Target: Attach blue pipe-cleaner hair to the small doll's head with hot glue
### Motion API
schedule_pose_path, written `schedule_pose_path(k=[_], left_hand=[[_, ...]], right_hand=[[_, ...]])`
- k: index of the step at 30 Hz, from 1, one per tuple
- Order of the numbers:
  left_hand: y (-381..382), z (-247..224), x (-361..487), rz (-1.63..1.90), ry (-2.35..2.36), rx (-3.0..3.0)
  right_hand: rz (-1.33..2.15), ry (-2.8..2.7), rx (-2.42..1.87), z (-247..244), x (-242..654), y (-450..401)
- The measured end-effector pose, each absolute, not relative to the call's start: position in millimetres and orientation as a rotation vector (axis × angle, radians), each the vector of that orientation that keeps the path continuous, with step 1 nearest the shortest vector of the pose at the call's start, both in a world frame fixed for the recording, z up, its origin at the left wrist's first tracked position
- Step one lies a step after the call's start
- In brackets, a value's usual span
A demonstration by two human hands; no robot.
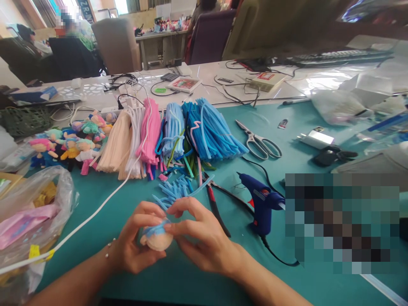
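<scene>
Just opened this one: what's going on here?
A person is handling a small peach ball with a light-blue piece across its top. The left hand holds it, while the right hand has its fingers at the blue edge. Short blue pieces lie just beyond the hands, with pliers and a blue glue gun to the right. Farther back are bundles of fuzzy stems and, to the left, a pile of small dolls.

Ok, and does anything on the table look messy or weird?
Yes, a bit. Short blue pieces lie in a jumbled heap just beyond the left hand and right hand, unlike the neat pink bundle. Also, a white cable slants across the view, which looks untidy. I can't see anything clearly broken.
</scene>
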State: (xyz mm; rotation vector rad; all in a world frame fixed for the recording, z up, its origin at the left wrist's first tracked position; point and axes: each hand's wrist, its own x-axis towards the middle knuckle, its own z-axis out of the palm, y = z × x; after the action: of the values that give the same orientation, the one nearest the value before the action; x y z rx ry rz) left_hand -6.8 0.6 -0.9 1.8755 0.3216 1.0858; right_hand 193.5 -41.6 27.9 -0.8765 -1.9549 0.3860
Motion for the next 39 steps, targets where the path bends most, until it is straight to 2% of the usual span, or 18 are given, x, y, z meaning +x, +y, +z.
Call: schedule_pose_path(k=[20,39], left_hand=[[-1.6,-1.5,-6.5,1.075,0.359,1.762],[-2.0,2.1,-6.1,1.122,0.359,1.767]], right_hand=[[0.562,-1.84,-0.849,29.9,192.2,-43.6],[0.592,-1.7,-0.913,28.6,189.1,-43.5]])
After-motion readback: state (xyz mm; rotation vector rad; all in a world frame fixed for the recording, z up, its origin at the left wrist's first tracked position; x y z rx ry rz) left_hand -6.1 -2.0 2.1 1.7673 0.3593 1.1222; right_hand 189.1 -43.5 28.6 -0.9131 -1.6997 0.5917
